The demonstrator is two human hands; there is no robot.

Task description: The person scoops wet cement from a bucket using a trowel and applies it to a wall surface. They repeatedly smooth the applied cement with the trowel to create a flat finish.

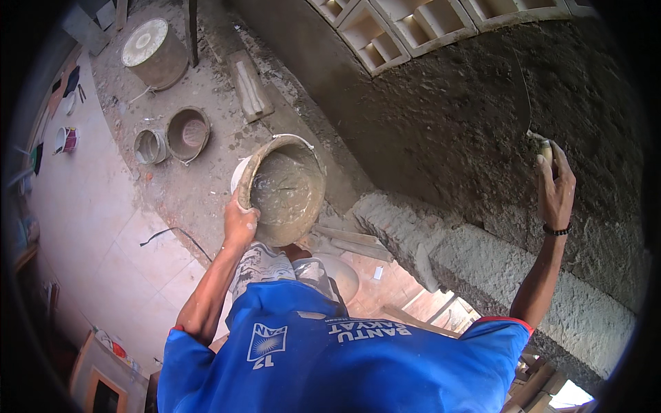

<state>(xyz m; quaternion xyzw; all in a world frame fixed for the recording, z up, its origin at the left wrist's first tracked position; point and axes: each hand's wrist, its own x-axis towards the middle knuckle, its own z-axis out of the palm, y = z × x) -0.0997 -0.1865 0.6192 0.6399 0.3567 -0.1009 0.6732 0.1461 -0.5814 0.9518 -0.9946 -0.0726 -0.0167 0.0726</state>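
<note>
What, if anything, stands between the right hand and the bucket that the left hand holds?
Nothing visible stands between the right hand and the bucket; the rough ledge appears lower in the picture.

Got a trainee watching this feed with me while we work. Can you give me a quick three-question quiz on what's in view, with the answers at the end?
1. Multiple choice: what is the left hand holding?
A) a paint roller
B) the rim of a bucket
C) a garden hose
2. True or false: the right hand grips a light-handled tool by the dark wall.
3. Fill in: the dark bracelet is on the ____ wrist.

Key: 1. B; 2. True; 3. right
</note>
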